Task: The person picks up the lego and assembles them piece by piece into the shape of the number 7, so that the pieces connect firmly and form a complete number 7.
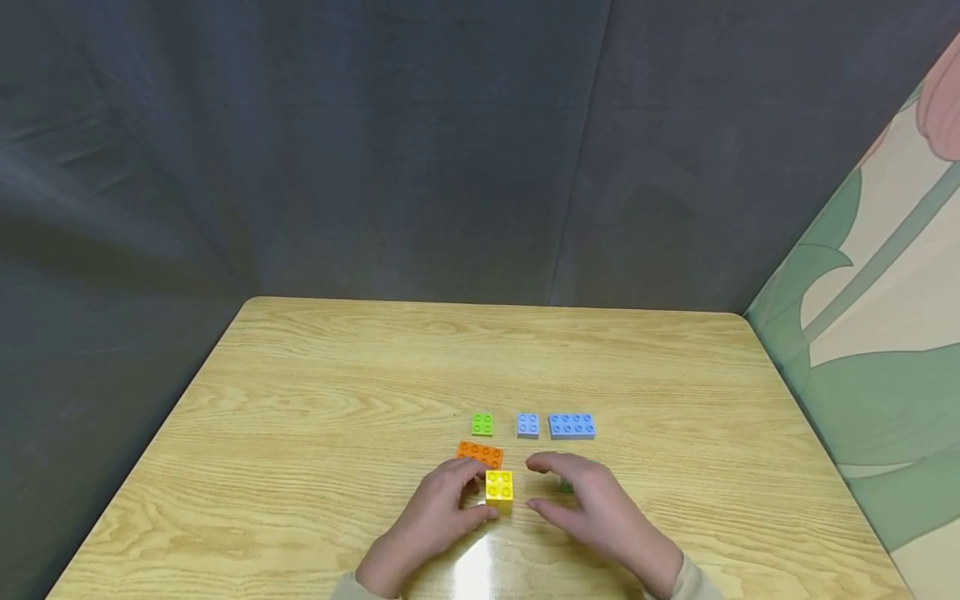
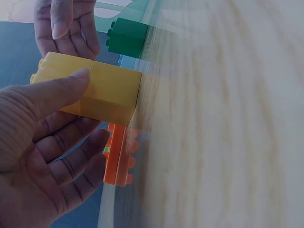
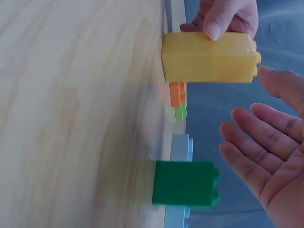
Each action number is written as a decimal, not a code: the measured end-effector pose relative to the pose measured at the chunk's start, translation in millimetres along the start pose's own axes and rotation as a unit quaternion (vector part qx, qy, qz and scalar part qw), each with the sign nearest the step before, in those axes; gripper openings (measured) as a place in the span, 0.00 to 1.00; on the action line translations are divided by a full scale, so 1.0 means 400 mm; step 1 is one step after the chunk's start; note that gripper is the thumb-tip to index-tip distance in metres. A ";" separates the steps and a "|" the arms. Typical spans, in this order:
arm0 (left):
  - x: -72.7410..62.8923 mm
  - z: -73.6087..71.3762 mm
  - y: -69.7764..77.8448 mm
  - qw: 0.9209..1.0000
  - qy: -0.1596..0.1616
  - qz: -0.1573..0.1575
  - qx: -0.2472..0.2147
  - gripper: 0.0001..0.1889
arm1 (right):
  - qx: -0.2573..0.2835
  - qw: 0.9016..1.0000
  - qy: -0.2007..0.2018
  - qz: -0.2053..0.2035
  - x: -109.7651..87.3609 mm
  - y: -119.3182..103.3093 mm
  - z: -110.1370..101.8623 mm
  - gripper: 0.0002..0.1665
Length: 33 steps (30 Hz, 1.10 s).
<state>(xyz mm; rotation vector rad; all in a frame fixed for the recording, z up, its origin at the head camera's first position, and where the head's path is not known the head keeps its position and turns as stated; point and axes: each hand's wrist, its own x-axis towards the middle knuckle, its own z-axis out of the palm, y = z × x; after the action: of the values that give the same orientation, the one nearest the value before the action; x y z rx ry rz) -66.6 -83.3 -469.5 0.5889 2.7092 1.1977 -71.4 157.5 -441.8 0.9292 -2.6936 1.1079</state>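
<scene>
Two yellow bricks, one on top of the other, form a small tower (image 1: 499,490) standing on the table. My left hand (image 1: 438,507) pinches this tower between thumb and fingers; in the left wrist view the thumb lies across the seam of the yellow bricks (image 2: 107,88). To the right of the tower, my right hand (image 1: 592,502) has its fingers spread and holds nothing. Partly behind that hand in the head view is a dark green brick (image 1: 566,485), seen whole in the right wrist view as a tall green block (image 3: 184,184).
An orange brick (image 1: 480,454) lies just beyond the left fingers. Farther back sit a lime green brick (image 1: 482,425), a small blue brick (image 1: 528,426) and a longer blue brick (image 1: 572,427). A dark curtain (image 1: 420,167) hangs behind the wooden table (image 1: 300,400).
</scene>
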 end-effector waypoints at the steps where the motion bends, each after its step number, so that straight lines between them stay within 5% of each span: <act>1: 0.000 0.000 0.000 1.000 0.000 -0.001 0.000 0.21 | 0.002 1.000 0.003 0.002 -0.002 0.002 -0.003 0.22; 33: -0.002 -0.002 0.001 1.000 -0.004 -0.003 -0.008 0.19 | -0.042 0.996 0.051 0.057 -0.049 0.091 -0.049 0.25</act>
<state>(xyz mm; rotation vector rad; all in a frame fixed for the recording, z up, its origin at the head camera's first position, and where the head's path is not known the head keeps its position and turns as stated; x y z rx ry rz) -66.1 -83.8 -469.0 0.5820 2.6897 1.2121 -78.8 200.4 -455.3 0.6954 -2.7153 1.0211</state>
